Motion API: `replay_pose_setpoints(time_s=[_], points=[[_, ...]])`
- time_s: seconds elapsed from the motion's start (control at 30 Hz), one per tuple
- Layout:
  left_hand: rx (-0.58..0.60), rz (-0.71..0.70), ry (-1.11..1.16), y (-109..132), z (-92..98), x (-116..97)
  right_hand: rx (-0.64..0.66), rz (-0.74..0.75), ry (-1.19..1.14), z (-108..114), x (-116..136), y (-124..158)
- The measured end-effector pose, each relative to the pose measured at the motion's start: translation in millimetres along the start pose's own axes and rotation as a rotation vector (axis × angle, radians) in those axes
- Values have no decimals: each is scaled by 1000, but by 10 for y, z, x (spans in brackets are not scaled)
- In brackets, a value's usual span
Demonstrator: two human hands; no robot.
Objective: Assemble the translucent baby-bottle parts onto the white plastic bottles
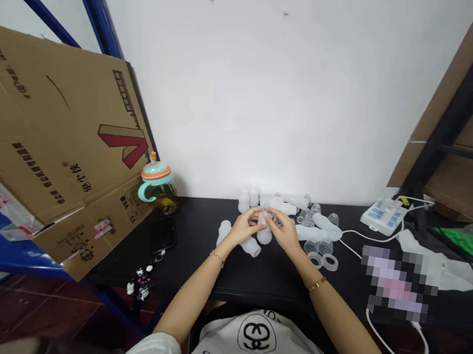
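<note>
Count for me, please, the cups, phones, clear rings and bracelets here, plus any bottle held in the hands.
Cup: 1
Phone: 1
Clear rings: 2
Bracelets: 2, one on each wrist
Bottle held between left hand and right hand: 1
Total: 7

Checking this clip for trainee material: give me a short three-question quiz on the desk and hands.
1. True or false: the left hand and right hand meet on one clear bottle.
2. The cup with the orange lid stands: A) left of the hands; B) right of them; C) in the right hand.
3. Fill in: two loose rings lie on the ___ table.
Key: 1 true; 2 A; 3 black.
</note>
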State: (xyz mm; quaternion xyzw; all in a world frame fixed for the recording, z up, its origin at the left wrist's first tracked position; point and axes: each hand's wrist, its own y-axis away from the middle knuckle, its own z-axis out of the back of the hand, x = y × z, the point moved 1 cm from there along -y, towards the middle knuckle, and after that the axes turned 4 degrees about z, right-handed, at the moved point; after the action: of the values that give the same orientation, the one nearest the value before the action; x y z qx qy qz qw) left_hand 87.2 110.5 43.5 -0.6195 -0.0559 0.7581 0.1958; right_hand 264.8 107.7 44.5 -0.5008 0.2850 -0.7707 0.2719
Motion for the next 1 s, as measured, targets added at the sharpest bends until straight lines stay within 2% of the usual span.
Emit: replay_pose_setpoints(time_s=[0.3, 1.0], points=[[1, -7, -7, 14, -5, -21, -1, 5, 7, -7, -27, 7], [-6, 7, -15, 23, -5, -52, -15, -97, -81, 15, 15, -26]])
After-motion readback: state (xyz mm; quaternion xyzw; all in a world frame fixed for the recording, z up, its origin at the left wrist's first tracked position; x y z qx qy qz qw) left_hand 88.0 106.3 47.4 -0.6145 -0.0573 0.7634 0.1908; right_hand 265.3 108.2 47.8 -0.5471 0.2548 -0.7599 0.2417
